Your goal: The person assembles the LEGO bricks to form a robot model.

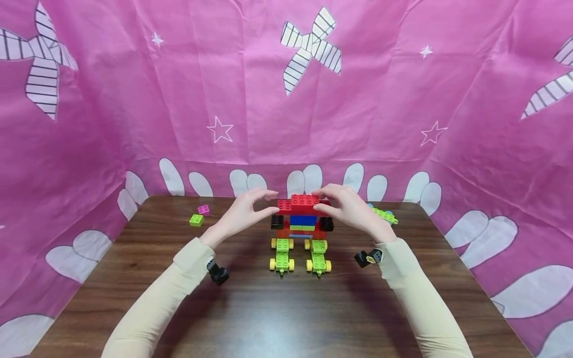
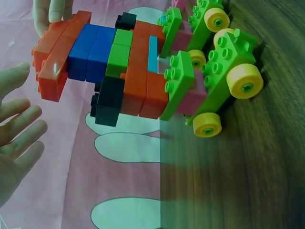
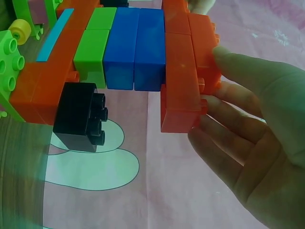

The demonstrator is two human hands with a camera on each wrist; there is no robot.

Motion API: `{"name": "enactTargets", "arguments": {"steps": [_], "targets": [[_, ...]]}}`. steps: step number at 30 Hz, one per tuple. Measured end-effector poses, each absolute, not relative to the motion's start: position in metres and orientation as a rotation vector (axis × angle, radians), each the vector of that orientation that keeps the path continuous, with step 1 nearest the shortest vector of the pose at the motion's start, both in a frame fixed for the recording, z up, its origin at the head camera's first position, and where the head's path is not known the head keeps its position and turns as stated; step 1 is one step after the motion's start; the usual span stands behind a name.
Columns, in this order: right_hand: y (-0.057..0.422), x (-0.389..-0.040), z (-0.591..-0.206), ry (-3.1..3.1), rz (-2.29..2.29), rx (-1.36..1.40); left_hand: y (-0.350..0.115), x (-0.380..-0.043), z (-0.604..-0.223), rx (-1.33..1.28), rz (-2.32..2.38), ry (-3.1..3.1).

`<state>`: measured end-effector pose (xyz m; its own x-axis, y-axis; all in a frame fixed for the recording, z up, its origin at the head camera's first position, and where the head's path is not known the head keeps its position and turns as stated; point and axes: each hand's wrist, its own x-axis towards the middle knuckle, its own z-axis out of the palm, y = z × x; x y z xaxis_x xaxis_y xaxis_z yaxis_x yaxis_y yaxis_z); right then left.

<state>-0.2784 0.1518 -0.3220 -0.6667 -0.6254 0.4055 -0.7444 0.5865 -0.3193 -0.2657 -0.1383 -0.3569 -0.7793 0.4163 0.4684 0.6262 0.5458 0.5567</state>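
Observation:
A figure of toy building bricks stands upright at the middle of the table, on two green wheeled bases [image 1: 282,261] with yellow wheels. Its body stacks red, green and blue bricks [image 2: 90,52], with a black brick [image 3: 78,117] jutting from each side. Longer red bricks [image 1: 304,201] cap the top. My right hand [image 1: 342,204] pinches the right end of these red bricks, thumb on the near upper edge and fingers behind. Beside their left end, my left hand [image 1: 243,211] has its fingers spread, with a small gap to the brick in the left wrist view.
On the wooden table [image 1: 268,313], a pink brick [image 1: 203,209] and a green brick [image 1: 196,220] lie at the back left. A green studded piece [image 1: 383,215] lies behind my right forearm. Pink printed cloth [image 1: 250,124] hangs around the table.

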Motion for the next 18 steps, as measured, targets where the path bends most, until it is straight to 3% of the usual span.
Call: {"name": "enactTargets", "arguments": {"steps": [18], "targets": [[0.153,-0.281,-0.326,-2.563,0.688,1.122,-0.18,-0.253,-0.379,-0.755,-1.048,-2.542]]}}
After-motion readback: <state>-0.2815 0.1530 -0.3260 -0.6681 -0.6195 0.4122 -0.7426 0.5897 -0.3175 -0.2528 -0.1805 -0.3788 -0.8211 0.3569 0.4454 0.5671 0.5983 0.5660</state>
